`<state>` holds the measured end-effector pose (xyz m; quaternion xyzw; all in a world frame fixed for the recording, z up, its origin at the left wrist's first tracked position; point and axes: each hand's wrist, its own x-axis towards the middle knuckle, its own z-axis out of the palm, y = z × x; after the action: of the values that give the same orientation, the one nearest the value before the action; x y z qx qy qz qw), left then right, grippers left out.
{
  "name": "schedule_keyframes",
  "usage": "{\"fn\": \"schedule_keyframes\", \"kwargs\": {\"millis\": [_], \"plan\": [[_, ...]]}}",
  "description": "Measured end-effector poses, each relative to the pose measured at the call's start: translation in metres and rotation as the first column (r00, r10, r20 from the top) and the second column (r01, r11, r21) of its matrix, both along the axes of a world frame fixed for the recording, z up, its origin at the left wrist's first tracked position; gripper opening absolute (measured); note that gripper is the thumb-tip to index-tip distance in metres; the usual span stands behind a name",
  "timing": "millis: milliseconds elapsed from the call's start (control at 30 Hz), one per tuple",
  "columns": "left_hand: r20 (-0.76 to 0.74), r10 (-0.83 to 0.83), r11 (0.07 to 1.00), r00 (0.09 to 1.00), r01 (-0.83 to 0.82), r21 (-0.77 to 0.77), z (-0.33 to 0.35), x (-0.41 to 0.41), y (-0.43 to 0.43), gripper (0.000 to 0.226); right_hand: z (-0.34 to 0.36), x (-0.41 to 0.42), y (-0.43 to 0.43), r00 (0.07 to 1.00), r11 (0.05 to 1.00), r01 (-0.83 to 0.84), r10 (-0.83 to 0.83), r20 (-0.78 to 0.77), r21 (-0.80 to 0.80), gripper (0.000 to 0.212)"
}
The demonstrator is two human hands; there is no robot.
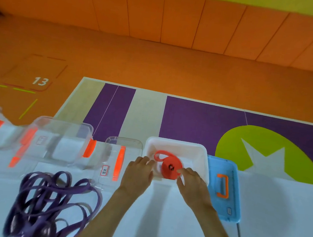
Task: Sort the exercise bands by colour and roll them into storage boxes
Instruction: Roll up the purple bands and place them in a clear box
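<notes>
A rolled red exercise band lies inside a white storage box at the middle of the white table, with a loose end looping out to the upper left. My left hand rests at the box's left wall, its fingers extended toward the roll. My right hand reaches over the front rim, its fingertips touching the roll's right side. A tangled heap of purple bands lies on the table at the lower left.
A blue lid with an orange handle lies right of the white box. Clear boxes with orange clips and a clear labelled lid stand to the left. The table's far edge borders a purple, green and orange floor.
</notes>
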<state>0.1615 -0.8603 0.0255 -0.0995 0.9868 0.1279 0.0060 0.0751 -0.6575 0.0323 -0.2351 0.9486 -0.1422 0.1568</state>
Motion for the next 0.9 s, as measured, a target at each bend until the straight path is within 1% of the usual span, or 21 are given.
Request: {"fn": "schedule_keyframes", "kwargs": {"millis": [67,233,367,500,600,700,800,900], "plan": [[-0.029,0.027,0.999,0.999,-0.028,-0.032,0.01,0.03,-0.01,0.024,0.012,0.019,-0.004,0.996,1.0,-0.028,0.027,-0.089,-0.008,0.029],[-0.12,0.128,0.989,0.985,-0.135,-0.058,0.015,0.103,-0.031,0.03,0.025,0.067,-0.023,0.967,0.992,-0.124,0.12,-0.225,-0.002,0.027],[-0.083,0.221,0.973,0.972,-0.225,-0.045,0.015,0.159,-0.043,0.029,0.031,0.104,-0.045,0.947,0.983,-0.18,0.168,-0.275,-0.021,0.025],[-0.055,0.3,0.952,0.952,-0.302,-0.041,0.016,0.209,-0.054,0.027,0.028,0.136,-0.073,0.937,0.964,-0.265,0.25,-0.243,-0.032,0.027],[0.039,0.345,0.938,0.938,-0.343,-0.045,0.016,0.247,-0.062,0.021,0.019,0.158,-0.094,0.936,0.945,-0.324,0.313,-0.16,-0.051,0.028],[0.072,0.401,0.916,0.913,-0.397,-0.059,0.013,0.28,-0.08,0.025,0.011,0.177,-0.119,0.927,0.928,-0.367,0.36,-0.107,-0.059,0.031],[0.107,0.463,0.885,0.88,-0.465,-0.007,0.01,0.307,-0.105,0.024,0.005,0.198,-0.146,0.922,0.921,-0.388,0.387,-0.027,-0.047,0.033],[0.142,0.503,0.859,0.853,-0.511,0.027,0.005,0.328,-0.143,0.025,-0.011,0.215,-0.181,0.92,0.921,-0.382,0.387,0.061,-0.072,0.036]]}}
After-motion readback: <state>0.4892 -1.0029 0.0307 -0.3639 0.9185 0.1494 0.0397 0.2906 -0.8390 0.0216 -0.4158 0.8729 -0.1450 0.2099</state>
